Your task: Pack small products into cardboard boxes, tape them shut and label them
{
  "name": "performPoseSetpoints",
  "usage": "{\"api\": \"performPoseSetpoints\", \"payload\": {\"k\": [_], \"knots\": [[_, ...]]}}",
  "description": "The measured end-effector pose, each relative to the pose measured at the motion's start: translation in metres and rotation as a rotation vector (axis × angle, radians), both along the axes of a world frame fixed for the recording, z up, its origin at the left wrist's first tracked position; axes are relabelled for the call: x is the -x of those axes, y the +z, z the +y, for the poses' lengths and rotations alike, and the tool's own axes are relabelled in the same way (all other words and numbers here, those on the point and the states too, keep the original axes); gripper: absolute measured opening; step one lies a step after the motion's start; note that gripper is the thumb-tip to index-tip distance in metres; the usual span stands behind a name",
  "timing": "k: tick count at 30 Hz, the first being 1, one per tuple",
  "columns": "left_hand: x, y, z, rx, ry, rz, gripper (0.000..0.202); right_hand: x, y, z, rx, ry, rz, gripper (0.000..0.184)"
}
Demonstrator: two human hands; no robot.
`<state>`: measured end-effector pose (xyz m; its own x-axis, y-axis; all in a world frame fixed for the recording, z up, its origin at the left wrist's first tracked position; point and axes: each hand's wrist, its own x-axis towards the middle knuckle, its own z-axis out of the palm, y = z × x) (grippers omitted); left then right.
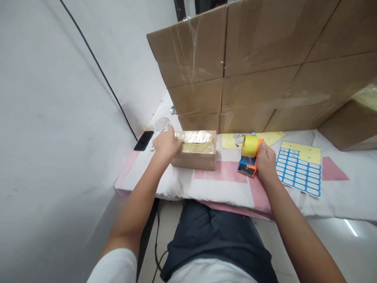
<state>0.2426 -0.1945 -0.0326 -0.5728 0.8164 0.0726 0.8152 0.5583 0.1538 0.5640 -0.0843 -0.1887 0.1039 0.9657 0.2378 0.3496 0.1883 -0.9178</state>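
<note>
Above the lap (206, 232), left hand (166, 144) curls over the left end of a crosswise box (197, 153) at centre; right hand (266, 161) grips a tape dispenser (249, 156) just right of it.

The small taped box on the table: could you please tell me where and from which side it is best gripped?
Probably by its short ends, from the near side or above: the box lies flat and long, the left hand covers its left end, and stacked cartons block the far side.
</note>
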Motion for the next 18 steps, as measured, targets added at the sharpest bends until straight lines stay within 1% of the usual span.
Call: {"api": "performPoseSetpoints", "payload": {"k": [1, 2, 3, 5, 6, 8, 9, 10, 12, 13, 15, 18], "knots": [[0.0, 0.0, 0.0, -0.001, -0.007, 0.028, 0.044, 0.0, 0.0, 0.0, 0.002, 0.007, -0.002, 0.059], [0.001, -0.001, 0.0, -0.017, -0.039, 0.055, 0.047, -0.001, 0.0, -0.001, 0.004, 0.014, -0.008, 0.058], [0.004, -0.003, 0.0, -0.047, -0.101, 0.082, 0.042, -0.001, 0.001, -0.002, 0.004, 0.023, -0.012, 0.058], [0.01, -0.009, -0.004, -0.116, -0.289, 0.108, 0.025, -0.001, 0.004, -0.004, -0.001, 0.049, -0.003, 0.056], [0.013, -0.013, -0.007, -0.141, -0.389, 0.095, 0.021, 0.0, 0.005, -0.006, -0.003, 0.06, 0.006, 0.054], [0.019, -0.02, -0.016, -0.129, -0.553, 0.027, 0.03, 0.002, 0.009, -0.011, 0.009, 0.069, -0.001, 0.047], [0.022, -0.024, -0.022, -0.093, -0.603, 0.0, 0.038, 0.003, 0.011, -0.014, 0.027, 0.058, -0.035, 0.05], [0.023, -0.028, -0.029, -0.048, -0.629, -0.008, 0.044, 0.005, 0.013, -0.016, 0.051, 0.04, -0.088, 0.058], [0.026, -0.035, -0.042, 0.026, -0.621, 0.042, 0.052, 0.009, 0.015, -0.021, 0.094, -0.003, -0.205, 0.073], [0.026, -0.038, -0.047, 0.044, -0.601, 0.084, 0.054, 0.011, 0.015, -0.023, 0.107, -0.024, -0.25, 0.074], [0.025, -0.044, -0.055, 0.046, -0.575, 0.162, 0.059, 0.014, 0.015, -0.025, 0.114, -0.058, -0.288, 0.068], [0.023, -0.051, -0.058, -0.014, -0.578, 0.244, 0.063, 0.012, 0.018, -0.026, 0.096, -0.094, -0.225, 0.063]]}}
